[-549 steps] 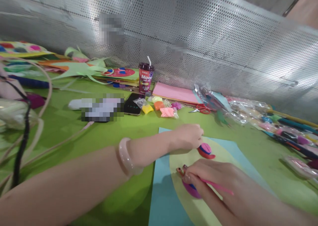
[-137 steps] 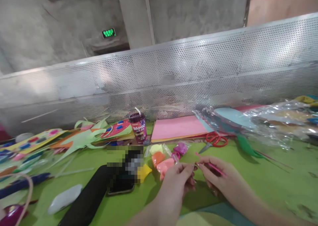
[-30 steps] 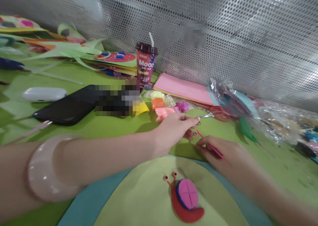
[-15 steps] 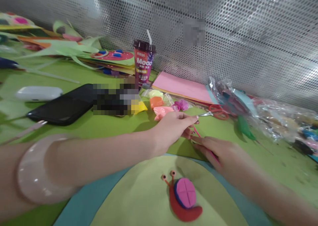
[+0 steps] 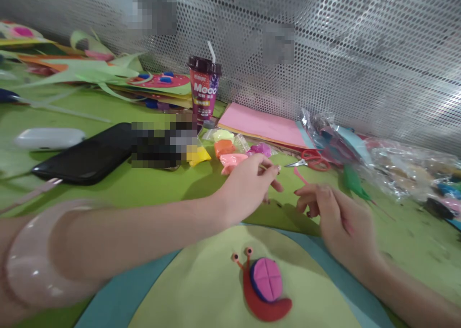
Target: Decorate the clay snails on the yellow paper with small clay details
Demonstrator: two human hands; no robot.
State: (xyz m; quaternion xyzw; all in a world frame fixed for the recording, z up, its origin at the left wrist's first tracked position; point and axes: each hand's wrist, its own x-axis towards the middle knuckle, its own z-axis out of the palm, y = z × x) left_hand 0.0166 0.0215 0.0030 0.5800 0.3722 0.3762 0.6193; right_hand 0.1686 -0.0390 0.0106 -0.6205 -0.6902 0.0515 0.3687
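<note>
My left hand (image 5: 248, 188) hovers over the green table beside the packets of coloured clay (image 5: 232, 161). Its fingers are loosely bent and apart, with nothing visible in them. To its right, my right hand (image 5: 342, 217) has loosely curled fingers and its thumb apart. A thin pink strip (image 5: 299, 176) shows just beyond the right fingertips; its lower end is hidden behind them. Below both hands, a clay snail (image 5: 267, 289) with a red body, a pink scored shell and two eye stalks lies on a pale yellow-green round sheet (image 5: 194, 289).
Scissors with orange handles (image 5: 311, 161) lie beyond my right hand. Behind stand a lidded drink cup (image 5: 204, 90) with a straw and a stack of pink paper (image 5: 262, 124). A black phone (image 5: 86, 155) and white case (image 5: 50, 139) are left; clear plastic bags (image 5: 406, 169) are right.
My hands, close together around the pink strip before, have moved apart. The right hand has turned and shifted right, and the strip now shows beyond its fingers.
</note>
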